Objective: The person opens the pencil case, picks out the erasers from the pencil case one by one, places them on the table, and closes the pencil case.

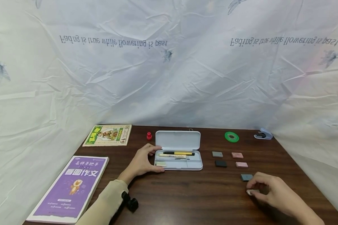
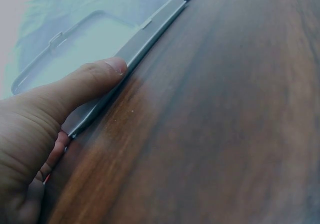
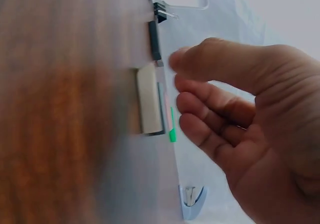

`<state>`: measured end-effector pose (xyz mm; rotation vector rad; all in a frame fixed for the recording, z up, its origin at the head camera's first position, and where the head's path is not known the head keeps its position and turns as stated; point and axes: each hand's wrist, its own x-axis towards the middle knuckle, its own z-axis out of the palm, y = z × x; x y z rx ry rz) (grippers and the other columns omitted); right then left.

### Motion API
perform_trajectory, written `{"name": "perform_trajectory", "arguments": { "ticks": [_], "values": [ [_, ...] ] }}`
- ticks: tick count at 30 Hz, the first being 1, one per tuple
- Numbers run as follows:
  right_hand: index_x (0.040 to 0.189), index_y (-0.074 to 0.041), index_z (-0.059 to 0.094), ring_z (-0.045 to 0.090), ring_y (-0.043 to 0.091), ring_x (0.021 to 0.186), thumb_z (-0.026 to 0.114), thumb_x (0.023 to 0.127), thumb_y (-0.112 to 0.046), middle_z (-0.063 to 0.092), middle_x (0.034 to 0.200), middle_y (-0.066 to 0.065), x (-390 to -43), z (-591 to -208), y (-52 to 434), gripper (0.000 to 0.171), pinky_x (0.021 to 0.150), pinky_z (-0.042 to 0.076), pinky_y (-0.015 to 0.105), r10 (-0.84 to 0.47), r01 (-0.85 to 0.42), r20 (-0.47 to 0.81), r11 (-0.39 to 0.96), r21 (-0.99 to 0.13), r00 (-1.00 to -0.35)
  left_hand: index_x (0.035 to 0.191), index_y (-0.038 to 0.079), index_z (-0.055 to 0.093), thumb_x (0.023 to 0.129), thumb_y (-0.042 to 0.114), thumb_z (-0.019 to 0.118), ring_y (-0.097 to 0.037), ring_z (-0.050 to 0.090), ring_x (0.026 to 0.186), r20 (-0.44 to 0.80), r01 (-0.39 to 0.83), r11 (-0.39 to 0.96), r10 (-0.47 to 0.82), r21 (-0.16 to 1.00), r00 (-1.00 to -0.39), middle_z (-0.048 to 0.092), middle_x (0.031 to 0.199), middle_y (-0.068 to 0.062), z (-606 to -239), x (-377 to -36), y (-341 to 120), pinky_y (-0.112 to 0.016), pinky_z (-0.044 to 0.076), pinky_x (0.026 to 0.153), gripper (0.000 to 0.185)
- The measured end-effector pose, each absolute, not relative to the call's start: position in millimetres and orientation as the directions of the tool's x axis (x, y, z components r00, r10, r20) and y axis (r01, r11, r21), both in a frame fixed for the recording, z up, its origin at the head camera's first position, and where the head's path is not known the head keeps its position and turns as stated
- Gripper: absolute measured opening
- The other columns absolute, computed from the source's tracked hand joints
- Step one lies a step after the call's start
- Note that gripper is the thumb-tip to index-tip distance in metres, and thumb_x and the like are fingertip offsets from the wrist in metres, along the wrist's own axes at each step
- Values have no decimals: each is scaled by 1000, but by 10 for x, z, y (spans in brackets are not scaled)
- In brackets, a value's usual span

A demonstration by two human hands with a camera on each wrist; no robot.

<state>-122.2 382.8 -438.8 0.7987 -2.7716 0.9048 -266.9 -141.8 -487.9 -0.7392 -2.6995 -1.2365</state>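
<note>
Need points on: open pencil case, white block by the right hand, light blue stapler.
Pencil case point(image 1: 178, 140): head view, inner face of the raised lid.
White block point(image 3: 149, 101): right wrist view, middle of its pale face.
Light blue stapler point(image 1: 266, 134): head view, its blue body.

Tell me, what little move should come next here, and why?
Perhaps the right hand should close its thumb and fingers on the pale block. In the right wrist view, the block sits close by the fingertips, but nothing shows gripped between thumb and fingers. Meanwhile, the left hand holds the open pencil case at one end.
</note>
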Motion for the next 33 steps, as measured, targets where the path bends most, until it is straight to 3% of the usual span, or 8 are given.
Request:
{"name": "perform_trajectory", "arguments": {
  "ticks": [4, 11, 14, 20, 27, 33],
  "values": [
    [113, -30, 76, 70, 2, 90, 94, 86, 1, 76, 106, -11, -1281, -4248, 3713, 45, 73, 60, 23, -388, -522, 353, 700, -487, -851, 149, 25, 72, 69, 59, 105, -17, 64, 118, 262, 454, 561, 390, 692, -883, 66, 129, 6, -4878, -2663, -1424, -46, 57, 105, 94],
    [129, -25, 76, 74, 7, 98, 93, 83, 9, 76, 122, -7, -1556, -4019, 3357, 59, 80, 59, 16, -376, -609, 509, 664, -435, -774, 149, 24, 71, 68, 56, 106, -17, 65, 118, 261, 457, 561, 396, 691, -881, 66, 128, 6, -4878, -2657, -1423, -45, 58, 105, 94],
    [132, -21, 76, 74, 7, 102, 91, 88, 6, 76, 126, -4, -1694, -3942, 3188, 54, 82, 61, 17, -360, -605, 510, 638, -476, -781, 149, 23, 72, 67, 55, 107, -16, 65, 118, 262, 460, 557, 400, 692, -878, 67, 128, 5, -4877, -2657, -1415, -44, 57, 106, 94],
    [140, -24, 73, 72, 5, 112, 85, 100, -7, 74, 132, -5, -1948, -3833, 2807, 45, 86, 64, 27, -353, -574, 462, 614, -542, -814, 147, 23, 73, 66, 54, 108, -16, 65, 116, 268, 462, 555, 397, 692, -878, 67, 127, 5, -4882, -2661, -1411, -43, 58, 105, 94],
    [139, -16, 74, 74, 25, 113, 84, 99, -2, 74, 133, 4, -2199, -3750, 2308, 44, 94, 64, 32, -395, -642, 506, 459, -614, -767, 148, 23, 73, 66, 55, 108, -16, 65, 117, 267, 463, 558, 399, 689, -877, 67, 127, 6, -4878, -2661, -1406, -43, 58, 105, 94],
    [139, -16, 75, 73, 17, 115, 84, 100, -4, 74, 135, 9, -2328, -3688, 1923, 42, 93, 63, 31, -409, -664, 528, 375, -647, -745, 148, 25, 72, 67, 56, 107, -16, 64, 117, 262, 458, 563, 395, 688, -880, 66, 128, 7, -4865, -2657, -1410, -44, 58, 105, 94]
  ]
}}
